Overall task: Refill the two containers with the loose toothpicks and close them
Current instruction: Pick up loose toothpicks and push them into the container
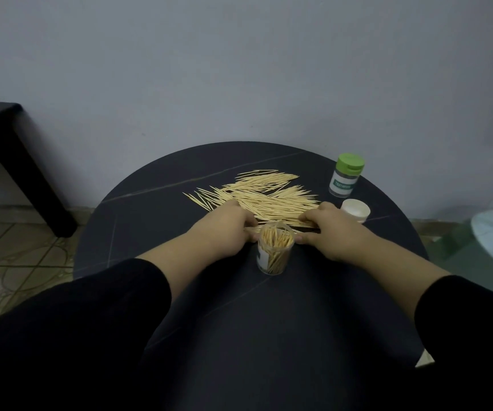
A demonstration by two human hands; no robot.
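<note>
Head view: open container [275, 256], part-filled, upright between both hands. Left hand [227, 229] and right hand [335, 232], palms down, fingers curled, pinch opposite ends of toothpick bundle [297, 223] just beyond it. Loose toothpicks [263, 194] past fingertips. White lid [355, 210] and green-capped container [346, 179] beyond right hand, on round table [150, 232].

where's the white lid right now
In the head view the white lid lies on the right side of the dark round table, just nearer than the green-capped container, right of the right hand and the loose toothpicks.

Both forearms reach forward, left hand [227, 229] and right hand [335, 232] close together, fingers [309, 218] curled inward.
</note>
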